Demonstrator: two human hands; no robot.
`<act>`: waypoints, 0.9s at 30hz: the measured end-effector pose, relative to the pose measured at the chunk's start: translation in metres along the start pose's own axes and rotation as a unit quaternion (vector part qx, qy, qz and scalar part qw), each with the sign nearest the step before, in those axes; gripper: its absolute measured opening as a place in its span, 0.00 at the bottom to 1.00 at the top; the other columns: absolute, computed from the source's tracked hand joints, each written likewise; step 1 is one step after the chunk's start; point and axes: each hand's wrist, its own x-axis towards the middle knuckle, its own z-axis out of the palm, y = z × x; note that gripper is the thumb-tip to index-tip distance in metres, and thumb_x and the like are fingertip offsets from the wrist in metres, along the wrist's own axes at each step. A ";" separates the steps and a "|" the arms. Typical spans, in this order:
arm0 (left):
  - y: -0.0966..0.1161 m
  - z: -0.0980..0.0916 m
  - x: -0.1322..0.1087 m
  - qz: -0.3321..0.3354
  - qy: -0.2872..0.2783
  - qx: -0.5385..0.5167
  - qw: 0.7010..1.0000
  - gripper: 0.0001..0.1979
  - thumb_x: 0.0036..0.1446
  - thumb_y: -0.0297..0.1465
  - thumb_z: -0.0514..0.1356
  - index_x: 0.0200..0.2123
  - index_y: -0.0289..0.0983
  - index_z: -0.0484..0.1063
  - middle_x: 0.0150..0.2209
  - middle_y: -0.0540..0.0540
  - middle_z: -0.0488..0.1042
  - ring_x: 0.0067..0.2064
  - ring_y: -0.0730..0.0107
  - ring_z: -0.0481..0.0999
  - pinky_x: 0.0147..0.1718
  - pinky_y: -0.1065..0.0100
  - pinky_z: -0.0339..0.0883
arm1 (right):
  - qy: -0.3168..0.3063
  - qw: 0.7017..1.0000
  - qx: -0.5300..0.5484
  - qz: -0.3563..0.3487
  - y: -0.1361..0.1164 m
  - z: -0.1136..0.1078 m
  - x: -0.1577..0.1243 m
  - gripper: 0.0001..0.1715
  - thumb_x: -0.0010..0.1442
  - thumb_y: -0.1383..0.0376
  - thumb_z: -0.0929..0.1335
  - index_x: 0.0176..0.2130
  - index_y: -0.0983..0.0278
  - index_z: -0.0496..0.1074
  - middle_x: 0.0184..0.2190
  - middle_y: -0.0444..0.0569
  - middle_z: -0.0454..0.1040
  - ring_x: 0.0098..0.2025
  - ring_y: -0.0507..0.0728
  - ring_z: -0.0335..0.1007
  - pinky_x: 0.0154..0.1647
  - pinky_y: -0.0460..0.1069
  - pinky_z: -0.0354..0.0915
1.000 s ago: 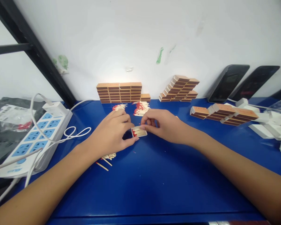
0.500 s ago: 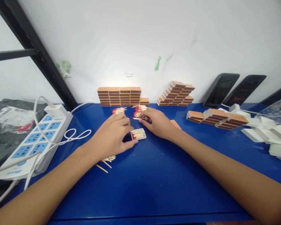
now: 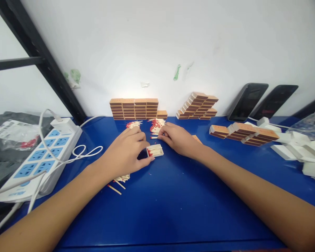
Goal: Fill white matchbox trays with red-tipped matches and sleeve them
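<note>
A small white matchbox tray (image 3: 155,151) lies on the blue table, partly filled with red-headed matches. My left hand (image 3: 128,150) holds the tray's left end between thumb and fingers. Just beyond the tray, my right hand (image 3: 175,138) has its thumb and forefinger pinched on a match (image 3: 154,137) whose red head points left; its fingers may cover more matches. A pile of matches (image 3: 156,125) lies right behind these fingertips. Another match pile (image 3: 133,124) is behind my left hand, and more loose matches (image 3: 123,178) stick out from under my left wrist.
Stacked matchboxes (image 3: 133,109) line the wall, with a stepped stack (image 3: 198,105) further right. More matchboxes (image 3: 243,133) and loose white trays (image 3: 299,147) are at right. Two black phones (image 3: 248,101) lean on the wall. A power strip (image 3: 39,161) with white cables occupies the left.
My right hand has shifted slightly toward me and to the right, drawing the match a little away from the pile. My left hand and the tray stay in place.
</note>
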 end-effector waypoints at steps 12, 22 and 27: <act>-0.001 0.001 0.001 -0.008 0.006 0.008 1.000 0.15 0.66 0.43 0.68 0.41 0.35 0.84 0.38 0.43 0.79 0.46 0.55 0.75 0.48 0.53 0.71 | -0.035 0.997 0.013 -0.068 -0.031 -0.029 -0.031 0.07 0.73 0.69 0.66 0.41 0.62 0.73 0.42 0.49 0.74 0.38 0.55 0.68 0.38 0.49 0.59; 0.001 0.000 0.000 -0.016 -0.008 -0.011 1.000 0.15 0.66 0.43 0.67 0.42 0.36 0.84 0.39 0.44 0.79 0.46 0.56 0.76 0.50 0.52 0.71 | 0.061 0.997 0.031 -0.032 -0.004 -0.011 -0.013 0.03 0.69 0.67 0.71 0.40 0.62 0.77 0.38 0.48 0.74 0.38 0.55 0.69 0.41 0.50 0.61; 0.000 0.001 0.001 -0.017 -0.004 -0.011 1.000 0.15 0.67 0.43 0.67 0.41 0.36 0.84 0.40 0.44 0.79 0.46 0.56 0.76 0.51 0.52 0.71 | 0.054 0.998 -0.010 -0.003 0.004 -0.002 -0.002 0.04 0.68 0.69 0.72 0.38 0.64 0.77 0.38 0.50 0.74 0.41 0.58 0.70 0.44 0.52 0.63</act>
